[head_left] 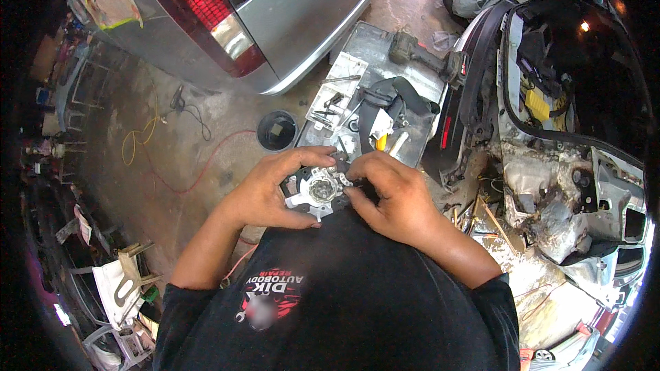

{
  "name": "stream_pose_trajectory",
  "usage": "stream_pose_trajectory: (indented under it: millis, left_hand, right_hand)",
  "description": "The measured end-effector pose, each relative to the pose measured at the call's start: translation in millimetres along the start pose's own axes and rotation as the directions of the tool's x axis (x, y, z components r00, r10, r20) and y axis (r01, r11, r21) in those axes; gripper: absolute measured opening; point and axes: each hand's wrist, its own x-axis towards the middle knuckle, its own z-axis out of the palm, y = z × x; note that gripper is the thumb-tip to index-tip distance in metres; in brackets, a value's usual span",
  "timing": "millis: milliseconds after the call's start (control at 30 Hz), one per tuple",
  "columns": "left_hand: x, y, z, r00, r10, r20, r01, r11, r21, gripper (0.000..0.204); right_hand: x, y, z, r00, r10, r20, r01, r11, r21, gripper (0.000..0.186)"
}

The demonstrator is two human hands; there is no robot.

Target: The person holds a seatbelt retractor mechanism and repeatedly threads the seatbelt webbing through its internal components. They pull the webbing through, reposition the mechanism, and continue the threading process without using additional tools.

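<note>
In front of my chest I hold a silver metal housing (322, 191) with a round opening in its middle, short arms and dark parts around it. My left hand (253, 189) grips it from the left, thumb at the lower edge and fingers along the top. Bent in a pinch, my right hand (393, 196) meets the housing's right edge with its fingertips; whether a smaller piece lies between them is hidden.
Beyond my hands stands a worktable (368, 36) bearing a white tray (347, 69), a cordless power tool (412, 49) and a black strap (405, 89). A black bucket (275, 145) sits left of it. A grey car (295, 34) and a stripped car body (543, 185) flank the table.
</note>
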Motion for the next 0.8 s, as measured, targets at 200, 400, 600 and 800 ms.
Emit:
stream_pose_trajectory:
  millis: [200, 400, 600, 800]
  left_hand:
    - [-1, -2, 1, 1.000, -0.019, 0.005, 0.019, 0.999, -0.039, 0.097]
    - [-3, 2, 0, 0.997, -0.069, 0.020, 0.070, 0.997, -0.031, 0.101]
    - [1, 6, -3, 0.995, -0.093, 0.048, 0.092, 0.995, 0.029, 0.109]
    - [-2, 7, -3, 0.997, -0.074, 0.004, 0.074, 0.997, 0.013, 0.112]
  right_hand:
    - [0, 1, 1, 1.000, 0.014, 0.019, -0.014, 1.000, -0.005, 0.022]
    - [-2, 0, 0, 0.999, 0.028, 0.023, -0.028, 1.000, 0.003, 0.023]
    - [-3, 3, -4, 0.998, 0.043, 0.037, -0.043, 0.999, 0.007, 0.036]
    - [1, 20, -41, 0.858, 0.399, 0.323, -0.452, 0.886, 0.107, 0.086]
